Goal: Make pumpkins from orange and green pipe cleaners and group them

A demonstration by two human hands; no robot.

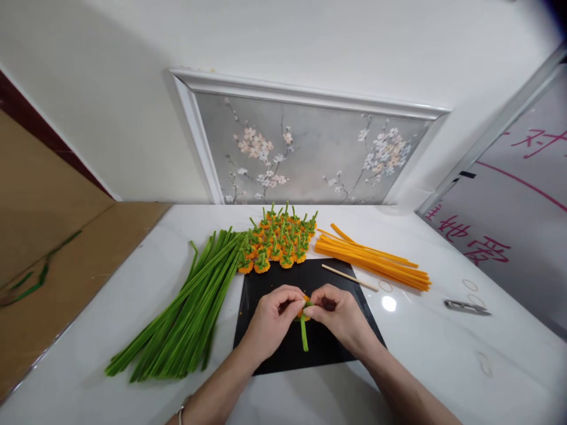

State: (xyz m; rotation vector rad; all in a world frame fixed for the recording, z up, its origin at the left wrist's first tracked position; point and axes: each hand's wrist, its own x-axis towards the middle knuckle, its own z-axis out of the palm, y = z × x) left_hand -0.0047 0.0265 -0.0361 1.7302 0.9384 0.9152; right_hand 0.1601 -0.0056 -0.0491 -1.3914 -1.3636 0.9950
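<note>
Between pinching hands pokes a fuzzy green strip.

Looks fuzzy and matt on the green-and-orange piece, the green stems toward the left edge of the counter, and the orange stems near its back edge. Gleams glossy across the smooth counter; shows metal in the tool, wood in the stick.

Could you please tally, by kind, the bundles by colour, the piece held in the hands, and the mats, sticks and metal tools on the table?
Green bundle: 1
Orange bundle: 1
Held piece: 1
Black mat: 1
Stick: 1
Metal tool: 1
Total: 6
</note>
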